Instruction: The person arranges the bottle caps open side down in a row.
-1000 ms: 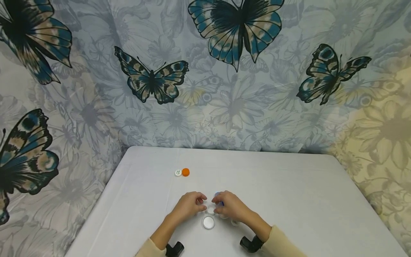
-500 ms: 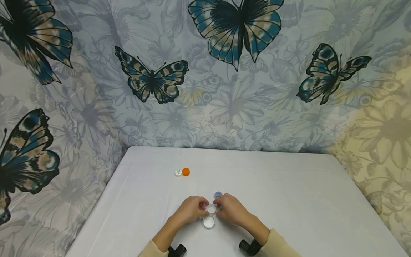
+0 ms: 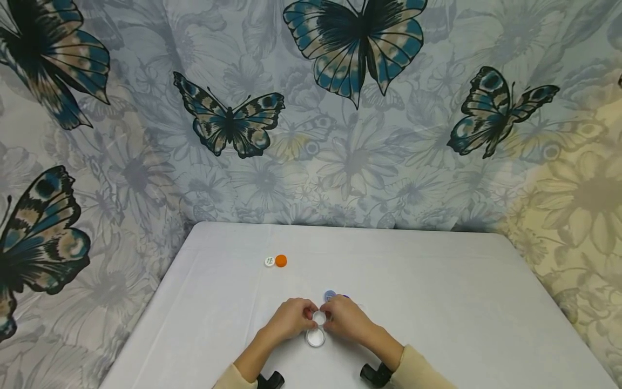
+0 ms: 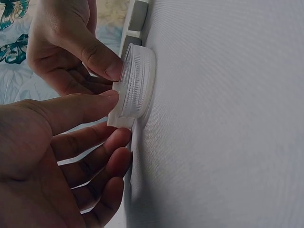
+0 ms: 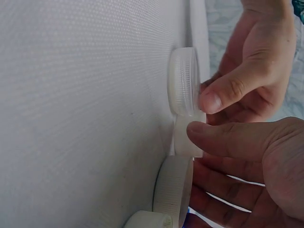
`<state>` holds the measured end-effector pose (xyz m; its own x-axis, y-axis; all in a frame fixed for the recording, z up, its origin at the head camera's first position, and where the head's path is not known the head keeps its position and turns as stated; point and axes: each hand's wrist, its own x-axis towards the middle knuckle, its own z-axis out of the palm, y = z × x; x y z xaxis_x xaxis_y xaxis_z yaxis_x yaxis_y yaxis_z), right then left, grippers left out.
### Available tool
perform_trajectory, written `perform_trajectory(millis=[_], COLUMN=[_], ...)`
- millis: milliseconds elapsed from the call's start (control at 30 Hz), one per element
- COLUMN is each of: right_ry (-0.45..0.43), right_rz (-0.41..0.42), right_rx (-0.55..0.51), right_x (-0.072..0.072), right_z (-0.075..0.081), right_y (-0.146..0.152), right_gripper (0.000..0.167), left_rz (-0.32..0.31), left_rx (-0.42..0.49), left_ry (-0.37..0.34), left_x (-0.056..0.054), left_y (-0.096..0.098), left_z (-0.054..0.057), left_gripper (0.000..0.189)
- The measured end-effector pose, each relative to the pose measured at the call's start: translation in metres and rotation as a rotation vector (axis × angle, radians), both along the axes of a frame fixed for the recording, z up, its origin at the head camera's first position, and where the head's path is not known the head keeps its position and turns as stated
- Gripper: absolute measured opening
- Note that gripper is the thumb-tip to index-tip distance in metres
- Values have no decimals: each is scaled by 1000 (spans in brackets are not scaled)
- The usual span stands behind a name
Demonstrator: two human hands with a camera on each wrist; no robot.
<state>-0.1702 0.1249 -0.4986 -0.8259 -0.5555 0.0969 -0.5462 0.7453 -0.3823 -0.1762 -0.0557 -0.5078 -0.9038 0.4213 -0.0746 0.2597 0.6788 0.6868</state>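
Smooth, round white cap (image 3: 319, 317) between hands (image 3: 290, 315)

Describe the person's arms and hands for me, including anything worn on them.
The left hand and right hand wear no gloves. The left forearm and right forearm are bare up to plain cream sleeves, left sleeve and right sleeve. Beside each cuff sits a stubby black device, left device and right device.

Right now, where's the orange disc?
In the head view, the orange disc lies on the white table, beyond the left hand and immediately right of a small white disc with markings.
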Motion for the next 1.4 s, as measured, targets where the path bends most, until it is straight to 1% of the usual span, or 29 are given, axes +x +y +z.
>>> perform_trajectory(millis=[167, 333, 633, 700, 867, 1033, 1167, 1400], right_ry=[-7, -18, -28, -23, -18, -25, -13, -18], right_rz=[-9, -8, -15, -15, -26, -42, -56, -97], right_rx=[-3, -3, -20, -39, -94, -162, -219, -325], right_x=[1, 0, 0, -1, -1, -2, -3, -6], right_z=[0, 1, 0, 0, 3, 6, 8, 11], right_y=[-1, 0, 0, 0, 3, 8, 14, 20], right_gripper=[19, 21, 25, 25, 23, 22, 26, 26], left_rz=[1, -15, -34, -35, -35, -21, -6, 9], left_rx=[3, 5, 18, 22, 50, 96, 144, 215], left_ry=[5, 15, 6, 10, 29, 54, 72, 142], left_x=[-1, -3, -3, -3, -5, -6, -9, -12], left_y=[0, -1, -3, -3, -4, -4, -3, 1], left_z=[-1, -2, -3, -3, 1, 4, 4, 9], left_gripper=[23, 22, 23, 22, 22, 24, 25, 27])
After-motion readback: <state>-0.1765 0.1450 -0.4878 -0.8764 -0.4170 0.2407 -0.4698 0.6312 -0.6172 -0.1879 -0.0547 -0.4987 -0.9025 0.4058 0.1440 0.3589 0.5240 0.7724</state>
